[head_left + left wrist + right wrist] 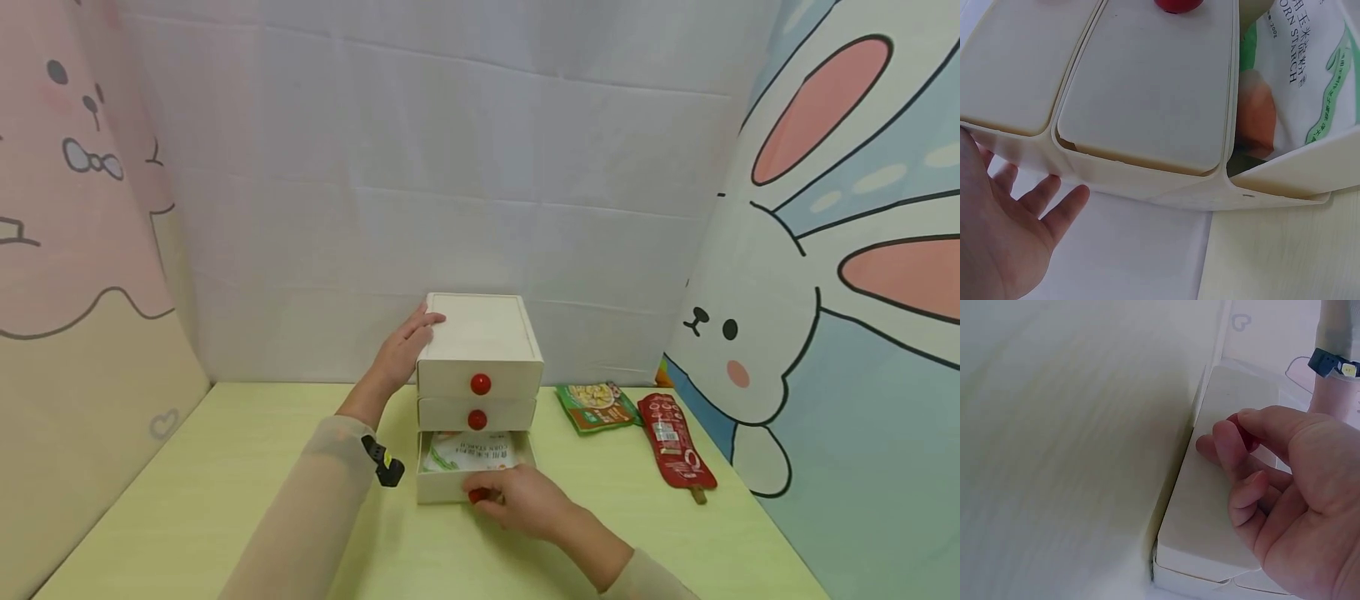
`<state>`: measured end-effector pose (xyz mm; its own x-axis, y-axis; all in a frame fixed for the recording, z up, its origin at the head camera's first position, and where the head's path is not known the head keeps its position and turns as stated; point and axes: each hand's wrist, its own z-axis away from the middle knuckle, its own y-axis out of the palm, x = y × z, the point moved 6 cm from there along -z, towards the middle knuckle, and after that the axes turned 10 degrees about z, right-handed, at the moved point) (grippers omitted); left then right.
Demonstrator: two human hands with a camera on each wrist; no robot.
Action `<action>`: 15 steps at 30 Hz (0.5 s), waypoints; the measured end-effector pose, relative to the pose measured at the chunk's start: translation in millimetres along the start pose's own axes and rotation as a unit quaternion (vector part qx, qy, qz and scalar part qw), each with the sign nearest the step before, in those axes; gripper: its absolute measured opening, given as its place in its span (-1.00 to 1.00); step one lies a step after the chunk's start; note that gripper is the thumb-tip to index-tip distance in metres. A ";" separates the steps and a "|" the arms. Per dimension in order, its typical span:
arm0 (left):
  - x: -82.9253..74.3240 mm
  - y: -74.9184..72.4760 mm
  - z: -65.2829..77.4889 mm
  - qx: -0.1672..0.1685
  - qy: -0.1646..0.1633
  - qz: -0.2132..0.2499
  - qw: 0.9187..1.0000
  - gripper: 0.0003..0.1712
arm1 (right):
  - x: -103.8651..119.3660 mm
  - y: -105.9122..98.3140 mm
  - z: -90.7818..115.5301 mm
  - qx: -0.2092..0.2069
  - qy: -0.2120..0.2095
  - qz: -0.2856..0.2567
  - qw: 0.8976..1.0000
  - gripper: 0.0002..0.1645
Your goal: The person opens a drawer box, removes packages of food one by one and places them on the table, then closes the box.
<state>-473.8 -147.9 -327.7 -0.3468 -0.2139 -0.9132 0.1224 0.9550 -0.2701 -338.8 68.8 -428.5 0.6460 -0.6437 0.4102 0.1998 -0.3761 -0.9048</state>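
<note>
A small white drawer cabinet [480, 329] with three stacked drawers and red knobs stands near the back of the table. Its bottom drawer [441, 488] is pulled out, and a white packet of corn starch [474, 451] lies inside. My right hand [525, 502] pinches the red knob [1249, 435] of that drawer between thumb and fingers. On the cabinet's left side rests my left hand [402, 354], its fingers extended and reaching over the top edge. The upper two drawers are closed.
To the right of the cabinet lie a green food packet [597, 406] and a red pouch [677, 442] on the pale yellow table [247, 483]. A white curtain [450, 167] hangs behind, and printed cartoon panels flank both sides.
</note>
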 end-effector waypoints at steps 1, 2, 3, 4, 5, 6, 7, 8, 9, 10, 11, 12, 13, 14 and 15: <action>-0.6 0.0 -0.1 0.000 0.000 0.000 1.000 -0.38 | 0.7 -0.2 0.9 0.001 0.000 0.001 1.000 -0.75; -1.3 0.1 -0.2 0.000 0.000 -0.001 1.000 -0.38 | 1.4 -0.3 2.0 0.003 0.001 0.002 1.000 -0.76; -1.8 0.0 -0.2 -0.001 0.000 -0.001 1.000 -0.38 | 1.9 -0.3 3.1 0.005 0.002 0.003 1.000 -0.76; -2.2 0.0 -0.2 -0.001 0.000 -0.001 1.000 -0.38 | 2.5 -0.1 4.2 0.005 0.002 0.008 1.000 -0.76; -2.3 0.0 -0.1 -0.001 0.000 -0.002 1.000 -0.38 | 3.1 0.3 5.3 0.003 0.000 0.014 1.000 -0.76; -2.6 0.1 0.0 0.000 0.000 -0.003 1.000 -0.38 | 3.7 0.8 6.4 0.002 -0.002 0.021 1.000 -0.77; -2.9 0.3 0.2 0.001 0.000 -0.004 1.000 -0.38 | 4.3 1.5 7.5 0.000 -0.005 0.027 1.000 -0.77; -3.1 0.3 0.4 0.001 0.000 -0.005 1.000 -0.38 | 5.0 2.3 8.5 -0.001 -0.007 0.032 0.999 -0.78; -3.1 0.3 0.6 0.001 0.000 -0.004 1.000 -0.38 | 5.8 3.2 9.5 -0.002 -0.010 0.036 0.999 -0.78; -2.9 0.1 0.6 0.001 0.000 -0.005 1.000 -0.38 | 6.6 4.3 10.4 -0.003 -0.014 0.040 0.999 -0.78; -2.9 -0.1 0.7 0.001 0.001 -0.005 1.000 -0.38 | 7.5 5.2 11.2 -0.004 -0.016 0.041 0.999 -0.78; -2.8 -0.2 0.7 0.001 0.001 -0.004 1.000 -0.38 | 8.4 5.9 12.0 -0.004 -0.016 0.039 0.999 -0.78; -2.8 -0.3 0.6 0.001 0.002 -0.003 1.000 -0.38 | 9.5 6.5 12.8 -0.004 -0.017 0.038 0.999 -0.78; -2.9 -0.4 0.5 0.000 0.003 -0.002 1.000 -0.39 | 10.6 6.7 13.6 -0.006 -0.017 0.040 0.999 -0.78; -3.0 -0.4 0.4 0.000 0.003 -0.003 1.000 -0.39 | 11.7 7.0 14.3 -0.007 -0.016 0.039 0.999 -0.78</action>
<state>-472.5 -147.7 -325.0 -0.3539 -0.2174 -0.9097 0.1211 0.9538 -0.2750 -319.2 68.2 -431.6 0.6832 -0.6495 0.3337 0.1377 -0.3343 -0.9324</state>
